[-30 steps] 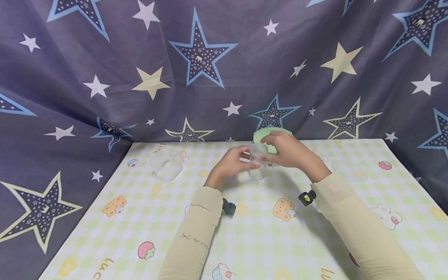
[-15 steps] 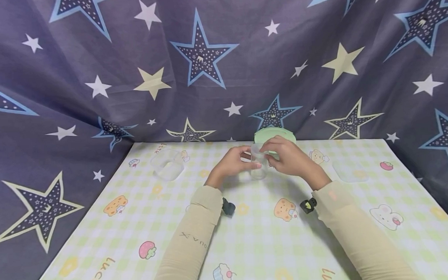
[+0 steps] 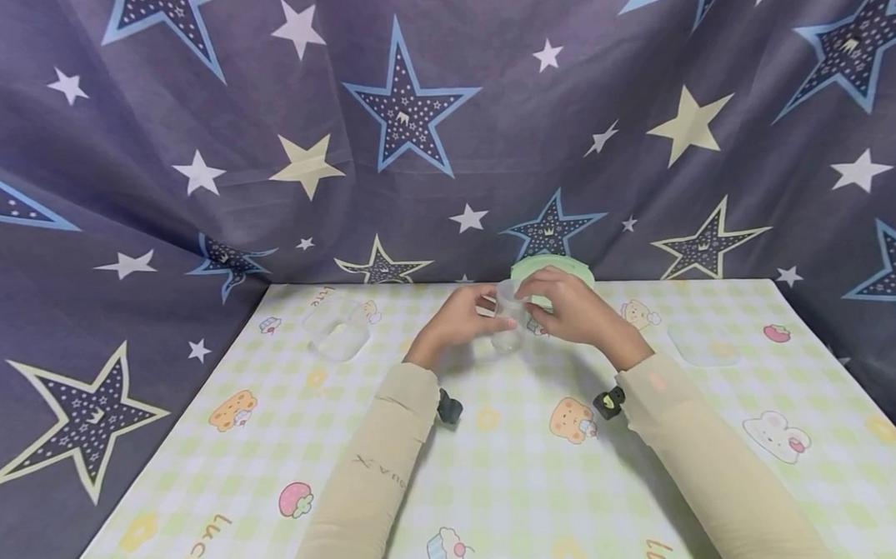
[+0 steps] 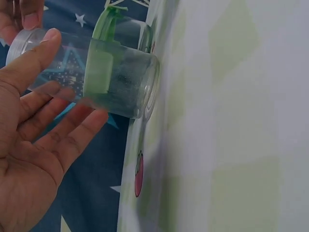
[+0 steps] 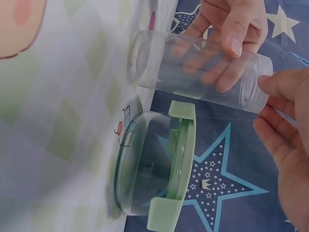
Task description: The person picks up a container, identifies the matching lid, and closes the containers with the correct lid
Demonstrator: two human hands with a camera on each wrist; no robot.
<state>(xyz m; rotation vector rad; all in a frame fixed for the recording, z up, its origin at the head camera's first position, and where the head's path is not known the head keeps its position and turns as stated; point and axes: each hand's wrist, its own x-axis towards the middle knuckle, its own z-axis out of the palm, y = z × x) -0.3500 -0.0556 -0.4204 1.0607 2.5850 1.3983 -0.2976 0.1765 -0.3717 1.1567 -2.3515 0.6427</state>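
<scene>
A clear plastic jar [image 3: 508, 325] with a translucent lid [image 5: 257, 83] stands between the hands, its base right at the tabletop in the wrist views. My left hand [image 3: 460, 316] holds the jar's body, the thumb on one side and the fingers along the other. The fingers and thumb of my right hand [image 3: 565, 308] pinch the lid at its edge. Through the jar wall the inside looks empty. Just behind the jar is a clear food container [image 5: 149, 162] with a green clip lid [image 3: 552, 266]; in the head view the right hand partly covers it.
A clear, see-through container [image 3: 338, 338] sits at the back left of the checked tablecloth [image 3: 502, 494]. A flat transparent piece [image 3: 702, 348] lies on the right. The star-patterned curtain [image 3: 265, 212] hangs behind the table's back edge.
The right fingers have come down and closed in on the jar's lid. The jar and left hand have shifted slightly to the left and away. The other containers stayed put.
</scene>
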